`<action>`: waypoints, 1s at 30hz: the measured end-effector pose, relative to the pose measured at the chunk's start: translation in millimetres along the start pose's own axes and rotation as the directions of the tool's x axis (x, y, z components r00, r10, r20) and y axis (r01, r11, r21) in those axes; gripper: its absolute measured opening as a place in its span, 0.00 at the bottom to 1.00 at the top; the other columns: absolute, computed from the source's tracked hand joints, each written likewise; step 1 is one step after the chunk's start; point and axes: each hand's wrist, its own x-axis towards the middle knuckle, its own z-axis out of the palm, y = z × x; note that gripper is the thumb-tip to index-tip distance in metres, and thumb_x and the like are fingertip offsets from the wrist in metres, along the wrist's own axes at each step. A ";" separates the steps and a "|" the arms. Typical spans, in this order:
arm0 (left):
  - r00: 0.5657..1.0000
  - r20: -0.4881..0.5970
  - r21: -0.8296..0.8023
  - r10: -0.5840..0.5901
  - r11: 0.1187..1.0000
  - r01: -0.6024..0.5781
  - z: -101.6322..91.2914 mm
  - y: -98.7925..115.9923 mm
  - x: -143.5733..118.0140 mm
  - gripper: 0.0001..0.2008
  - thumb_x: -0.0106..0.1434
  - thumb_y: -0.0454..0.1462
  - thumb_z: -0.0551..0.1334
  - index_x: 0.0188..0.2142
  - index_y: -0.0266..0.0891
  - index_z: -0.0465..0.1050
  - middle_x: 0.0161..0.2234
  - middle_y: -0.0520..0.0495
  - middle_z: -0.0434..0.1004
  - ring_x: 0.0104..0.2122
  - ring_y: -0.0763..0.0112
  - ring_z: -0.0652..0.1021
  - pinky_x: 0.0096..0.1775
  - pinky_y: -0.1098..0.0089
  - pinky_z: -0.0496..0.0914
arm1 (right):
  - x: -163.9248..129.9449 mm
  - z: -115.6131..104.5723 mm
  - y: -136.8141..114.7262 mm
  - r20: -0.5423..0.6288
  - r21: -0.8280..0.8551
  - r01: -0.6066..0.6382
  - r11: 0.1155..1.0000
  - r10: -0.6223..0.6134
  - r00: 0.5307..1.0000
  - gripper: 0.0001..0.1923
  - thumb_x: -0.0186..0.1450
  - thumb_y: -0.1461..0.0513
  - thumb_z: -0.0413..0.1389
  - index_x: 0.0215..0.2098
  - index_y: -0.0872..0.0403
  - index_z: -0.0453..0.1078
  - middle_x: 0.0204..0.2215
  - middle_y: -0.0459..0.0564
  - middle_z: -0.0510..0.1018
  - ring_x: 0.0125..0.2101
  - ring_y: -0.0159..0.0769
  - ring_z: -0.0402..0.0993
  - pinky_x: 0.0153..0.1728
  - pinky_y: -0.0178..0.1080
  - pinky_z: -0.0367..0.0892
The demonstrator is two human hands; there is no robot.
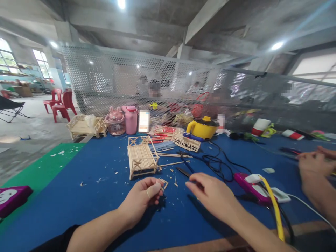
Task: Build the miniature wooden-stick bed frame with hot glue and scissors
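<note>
Head view: the left hand (143,199) rests on the blue worktop (86,189) with its grip pinched together on a small stick frame (164,182), a little square of thin wooden sticks that pokes out past the fingertips, just above the mat. Holding it low and close like this keeps the light piece steady, as I judge it. The right hand (210,196) lies flat beside it, fingers stretched toward the left; something dark, maybe a tool handle, shows under the fingers, but I cannot tell whether the grip is closed on it. A dark blade or cutter (183,171) lies on the mat just beyond that hand.

Behind the left hand stands a small wooden bed model (141,157), upright on its legs, with splinters and offcuts scattered about it, so the cutting seems to be done right here. Loose sticks (170,154) lie in a fan between the model and a second stick piece (186,141) farther back. A yellow pot (202,127) with a black cord (217,162) sits near the mesh fence (157,80). A pink glue gun (249,183) lies to the right of the right hand, within easy reach.

At the far right edge another person's hand (313,164) works over the same worktop, well apart from these two.
</note>
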 end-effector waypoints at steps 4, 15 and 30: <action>0.999 0.001 0.029 0.045 0.999 -0.045 -0.9 -0.5 1.2 0.16 0.51 0.44 0.69 0.30 0.36 0.66 0.23 0.53 0.73 0.21 0.80 0.67 0.27 0.76 0.60 | -4.6 7.7 56.7 0.108 -0.167 -0.208 0.964 0.227 0.968 0.22 0.64 0.55 0.48 0.50 0.60 0.67 0.47 0.65 0.74 0.46 0.51 0.72 0.44 0.46 0.66; 0.985 -0.171 0.051 0.021 0.999 -0.013 -3.3 1.4 4.5 0.19 0.50 0.42 0.70 0.38 0.33 0.70 0.32 0.44 0.80 0.29 0.76 0.76 0.30 0.76 0.64 | -15.5 0.2 47.3 0.252 0.381 -0.335 0.862 0.252 0.935 0.26 0.51 0.55 0.60 0.47 0.54 0.69 0.31 0.48 0.79 0.29 0.39 0.73 0.30 0.36 0.67; 0.891 -0.270 0.276 0.364 0.916 -0.290 -2.1 11.1 -5.8 0.15 0.50 0.46 0.68 0.30 0.35 0.80 0.27 0.44 0.82 0.26 0.71 0.75 0.33 0.70 0.69 | -28.4 -0.2 -82.3 0.544 0.698 -0.512 0.501 0.093 0.834 0.23 0.60 0.43 0.49 0.45 0.49 0.63 0.22 0.39 0.65 0.15 0.22 0.58 0.16 0.28 0.55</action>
